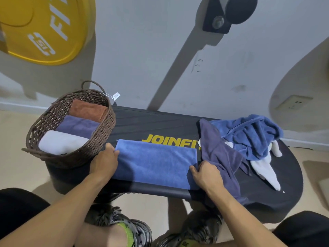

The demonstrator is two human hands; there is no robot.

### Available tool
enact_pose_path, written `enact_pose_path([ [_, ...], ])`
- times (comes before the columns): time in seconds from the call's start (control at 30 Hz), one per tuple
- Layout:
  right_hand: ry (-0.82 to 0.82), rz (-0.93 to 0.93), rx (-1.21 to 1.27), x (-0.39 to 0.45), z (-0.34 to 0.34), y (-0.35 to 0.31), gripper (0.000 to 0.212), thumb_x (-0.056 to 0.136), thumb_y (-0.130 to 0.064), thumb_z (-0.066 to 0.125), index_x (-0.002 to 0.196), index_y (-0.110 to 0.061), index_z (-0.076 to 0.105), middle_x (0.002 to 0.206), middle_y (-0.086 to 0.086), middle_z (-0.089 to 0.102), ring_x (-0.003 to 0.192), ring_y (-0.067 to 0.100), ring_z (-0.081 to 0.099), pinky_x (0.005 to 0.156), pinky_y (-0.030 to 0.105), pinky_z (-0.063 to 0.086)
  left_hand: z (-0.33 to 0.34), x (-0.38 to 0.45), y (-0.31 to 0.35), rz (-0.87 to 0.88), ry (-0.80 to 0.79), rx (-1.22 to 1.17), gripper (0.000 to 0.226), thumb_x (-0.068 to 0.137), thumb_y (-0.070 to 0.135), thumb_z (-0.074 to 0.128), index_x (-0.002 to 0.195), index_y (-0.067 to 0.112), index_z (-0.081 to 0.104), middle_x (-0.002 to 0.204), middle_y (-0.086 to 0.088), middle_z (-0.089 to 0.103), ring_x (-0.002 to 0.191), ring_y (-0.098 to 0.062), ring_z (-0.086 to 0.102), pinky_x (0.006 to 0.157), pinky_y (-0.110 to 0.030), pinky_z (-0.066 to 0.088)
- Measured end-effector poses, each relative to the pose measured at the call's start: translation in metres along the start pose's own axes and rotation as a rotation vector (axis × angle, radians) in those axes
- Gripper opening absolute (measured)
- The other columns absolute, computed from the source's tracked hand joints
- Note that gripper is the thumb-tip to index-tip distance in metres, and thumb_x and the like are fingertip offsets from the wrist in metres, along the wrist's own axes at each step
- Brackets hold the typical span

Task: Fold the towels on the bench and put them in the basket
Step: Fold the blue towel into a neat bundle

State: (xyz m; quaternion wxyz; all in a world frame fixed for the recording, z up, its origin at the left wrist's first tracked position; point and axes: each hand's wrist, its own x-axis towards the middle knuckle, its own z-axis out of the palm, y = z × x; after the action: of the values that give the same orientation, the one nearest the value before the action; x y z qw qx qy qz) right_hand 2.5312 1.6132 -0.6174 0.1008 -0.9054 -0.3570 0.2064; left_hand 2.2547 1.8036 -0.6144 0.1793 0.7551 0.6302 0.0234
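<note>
Across the black desk (pixel 160 122) lay a blue towel (pixel 156 163), folded to a strip; the left hand (pixel 104 162) pinched its left end and the right hand (pixel 206 176) its right, probably to double it over. Left of it, the wicker basket (pixel 105 139) already held three folded towels. Crowding the right hand, a dark purple towel (pixel 220 157) and a crumpled heap of towels (pixel 249 138) waited.

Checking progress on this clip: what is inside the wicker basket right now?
The wicker basket holds three folded towels in a row: a white towel, a purple towel and a rust-brown towel. Anything beneath them is covered.
</note>
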Motion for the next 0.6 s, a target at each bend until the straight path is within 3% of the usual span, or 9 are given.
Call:
enact_pose_path([
  [0.1, 0.048, 0.027, -0.059, -0.003, 0.001, -0.003, 0.051, 0.092, -0.057, 0.053, 0.065, -0.014, 0.050, 0.057, -0.003, 0.047, 0.060, 0.023, 0.050, 0.049, 0.028, 0.029, -0.006, -0.012, 0.018, -0.005, 0.121, 0.123, 0.026, 0.094, 0.027, 0.053, 0.109, 0.006, 0.047, 0.103, -0.020, 0.064, 0.092, -0.040, 0.064, 0.073, -0.045, 0.047],
  [0.2, 0.085, 0.040, -0.101, -0.007, 0.003, -0.007, 0.059, 0.087, -0.067, 0.052, 0.079, -0.009, 0.058, 0.063, 0.000, 0.051, 0.061, 0.022, 0.049, 0.050, 0.028, 0.029, 0.001, -0.026, 0.043, 0.277, 0.203, 0.197, 0.034, 0.081, 0.021, 0.066, 0.110, 0.004, 0.058, 0.102, -0.018, 0.060, 0.093, -0.038, 0.059, 0.077, -0.046, 0.047],
  [0.3, 0.045, 0.037, -0.048, -0.006, 0.002, -0.010, 0.050, 0.087, -0.061, 0.058, 0.082, -0.011, 0.056, 0.069, 0.000, 0.054, 0.066, 0.022, 0.053, 0.051, 0.028, 0.031, 0.027, -0.042, 0.059, 0.497, 0.135, 0.123, 0.052, 0.084, 0.024, 0.068, 0.128, -0.002, 0.057, 0.129, -0.025, 0.056, 0.122, -0.043, 0.052, 0.100, -0.051, 0.044],
  [0.37, 0.032, 0.015, 0.003, -0.006, 0.003, -0.014, 0.041, 0.087, -0.053, 0.063, 0.085, -0.013, 0.057, 0.082, 0.004, 0.059, 0.075, 0.022, 0.057, 0.057, 0.027, 0.034, 0.043, -0.050, 0.058, 0.488, 0.017, 0.176, 0.069, 0.094, 0.039, 0.056, 0.146, -0.002, 0.038, 0.153, -0.030, 0.030, 0.143, -0.046, 0.026, 0.117, -0.055, 0.023],
  [0.43, 0.071, -0.032, 0.214, -0.008, 0.005, -0.018, 0.030, 0.081, -0.040, 0.072, 0.076, -0.017, 0.054, 0.085, 0.002, 0.059, 0.077, 0.015, 0.055, 0.057, 0.022, 0.034, 0.056, -0.050, 0.049, 0.468, -0.093, 0.265, 0.079, 0.096, 0.058, 0.018, 0.156, 0.007, 0.008, 0.162, -0.022, -0.003, 0.150, -0.039, -0.005, 0.120, -0.049, -0.004],
  [0.47, 0.089, -0.037, 0.368, -0.009, 0.007, -0.021, 0.027, 0.077, -0.033, 0.075, 0.074, -0.019, 0.052, 0.082, -0.001, 0.060, 0.076, 0.011, 0.055, 0.057, 0.017, 0.035, 0.059, -0.049, 0.045, 0.479, -0.110, 0.265, 0.084, 0.091, 0.063, 0.002, 0.157, 0.010, 0.002, 0.162, -0.019, -0.009, 0.150, -0.036, -0.012, 0.118, -0.048, -0.010],
  [0.53, 0.072, 0.041, 0.611, -0.008, 0.006, -0.027, 0.027, 0.072, -0.026, 0.080, 0.082, -0.020, 0.055, 0.082, -0.006, 0.063, 0.076, 0.008, 0.060, 0.059, 0.013, 0.040, 0.059, -0.046, 0.043, 0.499, -0.084, 0.244, 0.091, 0.086, 0.067, -0.004, 0.157, 0.011, 0.007, 0.163, -0.017, -0.005, 0.150, -0.035, -0.009, 0.117, -0.051, -0.010],
  [0.6, -0.034, 0.194, 0.771, -0.005, 0.007, -0.029, 0.033, 0.073, -0.033, 0.083, 0.091, -0.016, 0.061, 0.086, -0.004, 0.069, 0.078, 0.012, 0.067, 0.066, 0.024, 0.052, 0.056, -0.046, 0.043, 0.498, -0.075, 0.234, 0.086, 0.089, 0.065, 0.009, 0.156, 0.012, 0.017, 0.163, -0.016, 0.006, 0.151, -0.035, -0.001, 0.116, -0.056, -0.004],
])
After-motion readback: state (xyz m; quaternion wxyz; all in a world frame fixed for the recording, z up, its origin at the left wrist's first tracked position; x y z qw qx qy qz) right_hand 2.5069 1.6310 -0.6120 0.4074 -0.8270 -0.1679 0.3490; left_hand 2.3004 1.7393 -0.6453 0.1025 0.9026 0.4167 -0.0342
